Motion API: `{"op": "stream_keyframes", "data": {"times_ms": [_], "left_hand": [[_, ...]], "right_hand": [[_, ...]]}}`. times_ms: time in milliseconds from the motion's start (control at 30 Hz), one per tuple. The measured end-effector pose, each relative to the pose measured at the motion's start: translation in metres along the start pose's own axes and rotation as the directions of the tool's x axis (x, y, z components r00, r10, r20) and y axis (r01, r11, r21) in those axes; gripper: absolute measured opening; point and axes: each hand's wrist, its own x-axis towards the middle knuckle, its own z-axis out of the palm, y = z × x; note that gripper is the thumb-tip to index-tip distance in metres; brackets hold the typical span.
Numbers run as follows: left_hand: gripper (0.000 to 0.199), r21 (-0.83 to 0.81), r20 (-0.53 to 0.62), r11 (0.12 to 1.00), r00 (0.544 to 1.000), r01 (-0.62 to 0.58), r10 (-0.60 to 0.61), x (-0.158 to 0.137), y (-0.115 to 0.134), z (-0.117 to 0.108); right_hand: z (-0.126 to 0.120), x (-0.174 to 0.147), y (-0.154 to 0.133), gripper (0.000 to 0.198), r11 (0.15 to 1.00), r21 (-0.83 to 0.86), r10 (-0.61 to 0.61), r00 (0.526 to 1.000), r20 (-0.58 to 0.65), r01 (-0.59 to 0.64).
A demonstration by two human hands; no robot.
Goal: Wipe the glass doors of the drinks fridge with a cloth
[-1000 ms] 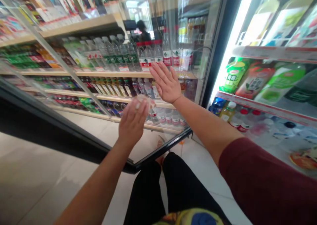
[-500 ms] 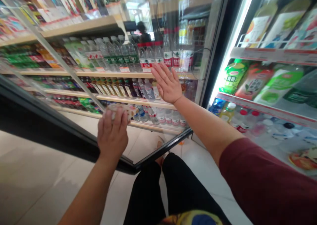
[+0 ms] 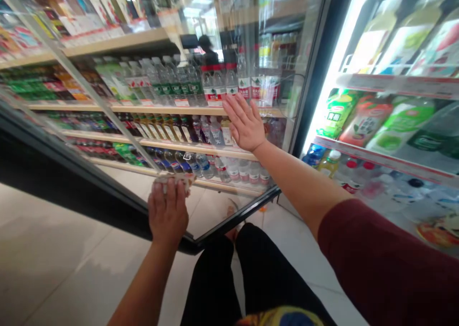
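Observation:
A glass door with a black frame stands swung out in front of me. My left hand is closed over a crumpled, pale patterned cloth, pressing it to the glass low down near the door's frame. Most of the cloth is covered by my fingers. Higher and to the right, my right hand lies flat against the glass, fingers stretched and holding nothing. Shelves of bottles show through the glass behind both hands.
On the right is a lit drinks fridge with several bottles on its racks. The door's black bottom rail runs just ahead of my legs. Pale floor tiles lie to the left. Bottled-water shelves stand beyond the glass.
My left hand has slid down and slightly right along the glass with the cloth. My right hand stays nearly where it was, flat on the pane.

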Motion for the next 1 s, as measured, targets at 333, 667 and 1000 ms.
{"op": "stream_keyframes", "data": {"times_ms": [333, 667, 1000], "left_hand": [[0.080, 0.144, -0.125, 0.989, 0.992, 0.027, -0.009, 0.057, -0.004, -0.024], [0.081, 0.225, -0.131, 0.974, 0.991, -0.004, 0.035, 0.105, -0.007, -0.044], [0.058, 0.063, -0.039, 0.976, 0.976, -0.211, 0.213, 0.067, 0.016, -0.001]], "right_hand": [[0.001, 0.001, -0.002, 0.067, 0.998, -0.056, -0.003, 0.999, -0.045, 0.001], [-0.017, 0.007, -0.007, 0.065, 0.997, 0.033, 0.062, 0.988, 0.144, -0.067], [-0.014, 0.005, -0.007, 0.065, 0.998, 0.029, 0.046, 0.992, 0.115, -0.049]]}}
